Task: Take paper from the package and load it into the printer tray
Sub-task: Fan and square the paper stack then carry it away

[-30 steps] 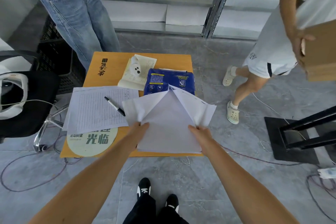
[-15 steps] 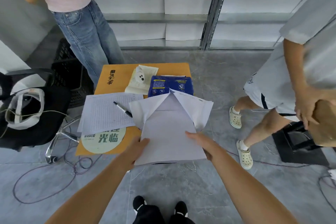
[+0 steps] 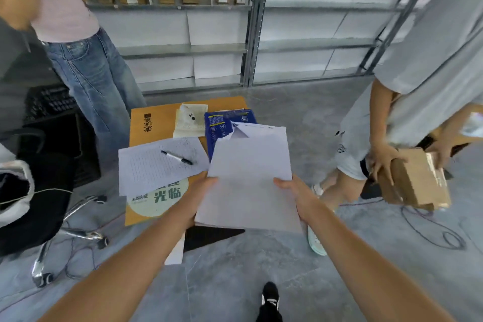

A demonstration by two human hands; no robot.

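A stack of white paper (image 3: pixel 249 180) is held up above the near edge of a low orange table (image 3: pixel 156 123). My left hand (image 3: pixel 201 191) grips its left side and my right hand (image 3: pixel 292 191) grips its right side. Behind the stack, the blue paper package (image 3: pixel 222 123) lies on the table with its white wrapper flaps (image 3: pixel 258 129) opened. No printer or printer tray is in view.
A lined sheet (image 3: pixel 156 165) with a black pen (image 3: pixel 176 157) lies on the table's left half. A black office chair (image 3: pixel 34 191) stands at left. One person in jeans (image 3: pixel 91 81) stands behind the table; another at right carries a cardboard box (image 3: pixel 415 178). Cables cross the floor. Metal shelves line the back wall.
The paper stack has been lifted off the table and pulled toward me; the wrapper flaps have dropped behind it. The person at right has walked closer with the box.
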